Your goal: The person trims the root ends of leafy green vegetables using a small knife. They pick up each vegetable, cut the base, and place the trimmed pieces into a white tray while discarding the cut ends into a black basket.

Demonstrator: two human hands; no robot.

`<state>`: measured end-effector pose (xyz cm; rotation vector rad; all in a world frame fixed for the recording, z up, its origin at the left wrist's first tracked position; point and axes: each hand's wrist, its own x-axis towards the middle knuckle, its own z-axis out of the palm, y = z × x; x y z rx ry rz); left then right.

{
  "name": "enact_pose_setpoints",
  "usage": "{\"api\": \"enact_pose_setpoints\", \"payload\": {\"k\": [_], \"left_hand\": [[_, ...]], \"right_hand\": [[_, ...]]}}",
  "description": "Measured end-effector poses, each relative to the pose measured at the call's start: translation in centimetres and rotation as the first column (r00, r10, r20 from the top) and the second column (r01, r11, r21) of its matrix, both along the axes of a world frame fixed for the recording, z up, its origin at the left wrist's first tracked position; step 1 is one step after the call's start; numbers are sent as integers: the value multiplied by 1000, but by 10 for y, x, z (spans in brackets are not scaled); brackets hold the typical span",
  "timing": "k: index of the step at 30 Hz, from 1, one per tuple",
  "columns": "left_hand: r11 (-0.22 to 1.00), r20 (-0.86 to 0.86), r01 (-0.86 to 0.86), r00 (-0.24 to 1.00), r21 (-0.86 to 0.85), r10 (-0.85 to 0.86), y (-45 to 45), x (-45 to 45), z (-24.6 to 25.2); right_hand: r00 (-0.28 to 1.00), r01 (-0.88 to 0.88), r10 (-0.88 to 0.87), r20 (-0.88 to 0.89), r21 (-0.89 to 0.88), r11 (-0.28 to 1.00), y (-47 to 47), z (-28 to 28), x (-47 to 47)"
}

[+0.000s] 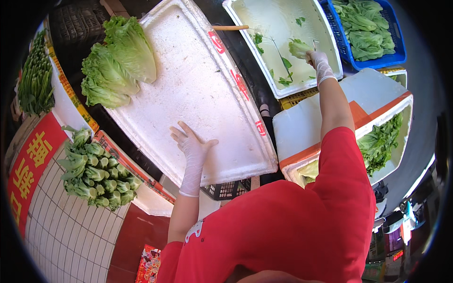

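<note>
My left hand [193,145], in a thin whitish glove, rests with spread fingers on a white foam lid [198,95] and holds nothing. My right hand [316,60], gloved the same way, reaches over a white foam box of water [265,21] and grips a small head of leafy lettuce [299,48]. Whether the lettuce touches the water I cannot tell. Loose green leaves and a stem [279,53] float near it. On the far left corner of the lid lie heads of green lettuce [131,49].
At the upper right stands a blue plastic crate [398,33] of leafy greens. A foam box [300,131] with more lettuce is under my right arm. Stacked green stems [102,173] lie at the left, near bunched greens [35,78]. A wooden handle [230,27] sticks out between lid and water box.
</note>
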<state>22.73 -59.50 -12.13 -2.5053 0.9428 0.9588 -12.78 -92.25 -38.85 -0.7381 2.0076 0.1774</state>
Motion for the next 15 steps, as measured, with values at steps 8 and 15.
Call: {"api": "enact_pose_setpoints", "payload": {"k": [8, 15], "left_hand": [[999, 11, 54, 998, 8, -54, 1, 2, -11], [999, -13, 45, 999, -18, -45, 4, 3, -14]], "right_hand": [[972, -186, 206, -109, 166, 968, 48, -144, -18], [954, -278, 289, -82, 117, 953, 6, -154, -2]]}}
